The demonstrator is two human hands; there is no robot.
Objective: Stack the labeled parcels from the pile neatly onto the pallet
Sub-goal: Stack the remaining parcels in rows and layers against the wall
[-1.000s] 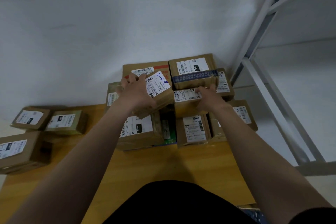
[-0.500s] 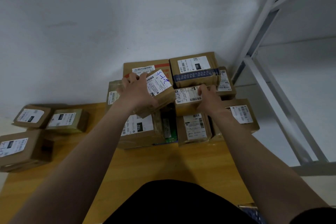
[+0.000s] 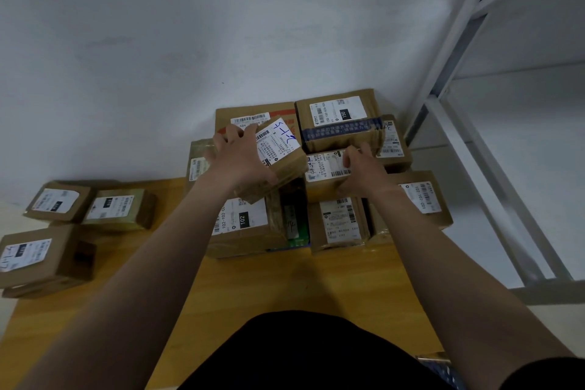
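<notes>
Brown labeled parcels are stacked against the white wall on a wooden pallet. My left hand grips a small tilted parcel with blue handwriting on its label, held above the stack's left side. My right hand holds a flat parcel lying on the stack's middle, thumb at its near edge. Behind it sits a parcel with a dark blue tape band. Below are a parcel marked 102 and another upright one.
Three loose parcels lie at the left: two side by side and a larger one nearer me. A grey metal rack frame stands at the right, close to the stack. My dark clothing fills the bottom centre.
The tilted parcel in my left hand has shifted slightly up and right. My right hand has moved a little further onto the flat parcel. The view has barely shifted.
</notes>
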